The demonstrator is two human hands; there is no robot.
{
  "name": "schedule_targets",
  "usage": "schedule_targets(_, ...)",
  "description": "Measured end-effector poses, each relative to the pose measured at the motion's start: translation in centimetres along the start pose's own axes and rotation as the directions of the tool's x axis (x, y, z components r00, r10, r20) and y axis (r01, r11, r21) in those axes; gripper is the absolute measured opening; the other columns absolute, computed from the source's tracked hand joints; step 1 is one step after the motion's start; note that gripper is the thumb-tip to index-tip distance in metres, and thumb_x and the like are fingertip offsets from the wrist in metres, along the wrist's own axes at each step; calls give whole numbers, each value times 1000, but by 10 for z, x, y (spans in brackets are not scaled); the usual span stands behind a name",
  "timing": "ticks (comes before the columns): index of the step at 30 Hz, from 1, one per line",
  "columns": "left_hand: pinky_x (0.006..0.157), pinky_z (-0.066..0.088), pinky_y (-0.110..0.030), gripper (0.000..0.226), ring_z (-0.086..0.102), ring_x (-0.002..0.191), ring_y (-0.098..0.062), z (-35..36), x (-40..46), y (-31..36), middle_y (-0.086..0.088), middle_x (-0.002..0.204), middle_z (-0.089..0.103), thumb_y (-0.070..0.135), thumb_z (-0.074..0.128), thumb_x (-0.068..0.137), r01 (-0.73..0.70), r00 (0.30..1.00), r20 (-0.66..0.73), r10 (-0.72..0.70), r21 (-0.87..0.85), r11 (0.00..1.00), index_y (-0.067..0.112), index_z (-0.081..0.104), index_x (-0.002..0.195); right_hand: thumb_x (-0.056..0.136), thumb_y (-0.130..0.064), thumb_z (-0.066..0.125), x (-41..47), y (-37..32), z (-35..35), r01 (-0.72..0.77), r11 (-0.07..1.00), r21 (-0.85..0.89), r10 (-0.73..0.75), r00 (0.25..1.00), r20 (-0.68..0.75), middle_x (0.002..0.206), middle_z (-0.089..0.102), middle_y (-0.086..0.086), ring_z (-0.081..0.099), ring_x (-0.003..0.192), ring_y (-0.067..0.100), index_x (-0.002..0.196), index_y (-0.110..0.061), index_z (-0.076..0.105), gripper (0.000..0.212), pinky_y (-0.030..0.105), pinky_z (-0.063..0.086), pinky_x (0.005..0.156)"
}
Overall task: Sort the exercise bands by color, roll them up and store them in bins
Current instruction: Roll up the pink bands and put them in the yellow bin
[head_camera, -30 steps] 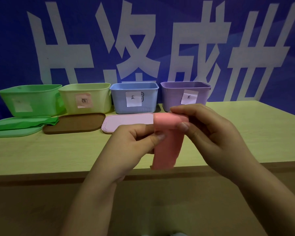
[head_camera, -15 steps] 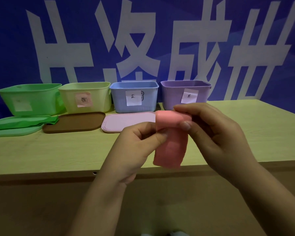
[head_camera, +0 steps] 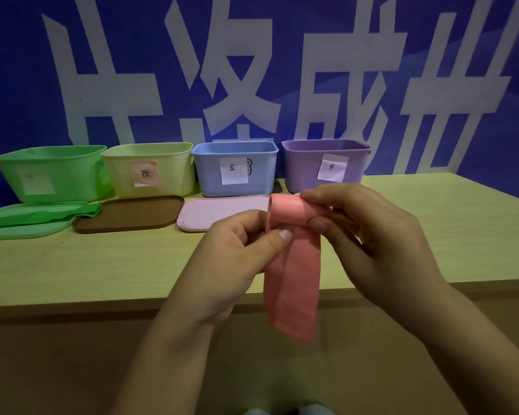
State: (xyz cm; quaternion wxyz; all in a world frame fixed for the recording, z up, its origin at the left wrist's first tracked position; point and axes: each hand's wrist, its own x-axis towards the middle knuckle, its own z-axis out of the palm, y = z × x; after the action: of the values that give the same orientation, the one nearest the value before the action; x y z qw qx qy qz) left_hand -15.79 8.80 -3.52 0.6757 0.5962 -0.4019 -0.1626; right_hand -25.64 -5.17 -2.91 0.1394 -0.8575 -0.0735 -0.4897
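Two hands work on one soft pink rubber exercise band (head_camera: pixel 291 274) at the centre of the frame, in the air above the near edge of the pale wooden table (head_camera: pixel 102 265). My left hand (head_camera: pixel 237 259) pinches the band just under the roll, and my right hand (head_camera: pixel 369 241) curls its fingers around the rolled top. Compared with one second ago, the hanging tail looks longer and the roll at the top rounder, so I judge the rolling is still at an early stage and the roll perhaps slipped a little.

Four plastic bins stand in a row in the upper half: green bin (head_camera: pixel 51 172), yellow bin (head_camera: pixel 150 169), blue bin (head_camera: pixel 237 166), purple bin (head_camera: pixel 324 163). Three flat lids lie in front: green lid (head_camera: pixel 21 229), brown lid (head_camera: pixel 129 214), pink lid (head_camera: pixel 219 211). One folded green band (head_camera: pixel 42 214) rests on the green lid.
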Motion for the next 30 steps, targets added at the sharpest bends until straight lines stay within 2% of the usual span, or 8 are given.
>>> schedule_targets(5,68,55,-27,16,69,80,-11,-3,0,-3,1,83,74,12,66,78,25,1000,1,-25,-18,1000,18,69,92,86,-15,50,1,-2,6,47,999,1,-47,998,31,105,60,1,52,101,4,106,-4,63,26,9,42,90)
schedule_targets(9,78,56,-35,41,70,84,-14,-3,-1,-2,1,86,75,39,73,51,49,998,-26,-50,-35,998,21,71,89,85,-19,52,-2,-1,10,49,998,-31,-48,998,52,108,62,4,53,101,7,105,-7,64,26,8,42,88)
schedule_targets(12,77,55,-41,43,70,81,-17,-3,0,-3,1,84,75,50,70,48,47,996,-82,-46,6,999,24,72,83,83,-18,62,-3,2,11,25,999,41,-27,998,62,109,64,2,57,103,9,104,-12,66,23,15,47,87)
schedule_targets(16,69,56,-29,37,70,76,-10,-4,-2,0,4,81,75,42,68,54,13,999,-53,-12,18,1000,22,70,86,85,-42,57,4,-4,-3,-287,880,378,201,947,249,114,61,-15,56,108,-2,109,-39,62,25,13,49,82)
schedule_targets(18,72,56,-29,40,69,77,-10,-6,-2,2,6,81,75,44,68,53,-11,998,-54,14,63,998,23,70,87,85,-53,54,7,-7,-7,-376,843,385,259,911,322,109,60,-24,55,104,-8,113,-47,54,28,8,48,77)
schedule_targets(21,71,54,-26,41,69,79,-6,-7,-1,3,8,82,74,46,69,51,-30,998,-53,35,99,995,26,70,87,75,-57,47,11,-10,-7,-330,910,252,244,916,319,97,58,-31,54,100,-11,104,-51,51,29,6,46,77)
schedule_targets(26,70,54,-19,35,68,78,-3,-10,1,2,10,80,74,35,71,52,-26,1000,8,25,43,999,27,71,85,83,-52,56,12,-7,-9,-265,931,252,194,942,272,100,61,-28,54,102,-7,103,-50,52,20,9,47,82)
schedule_targets(30,78,55,-32,20,67,76,-5,-11,3,-5,8,79,74,31,68,57,28,999,-26,-27,46,999,31,76,75,81,-49,50,15,-8,-11,-292,924,248,223,936,271,102,58,-32,54,101,-9,102,-50,52,21,11,49,80)
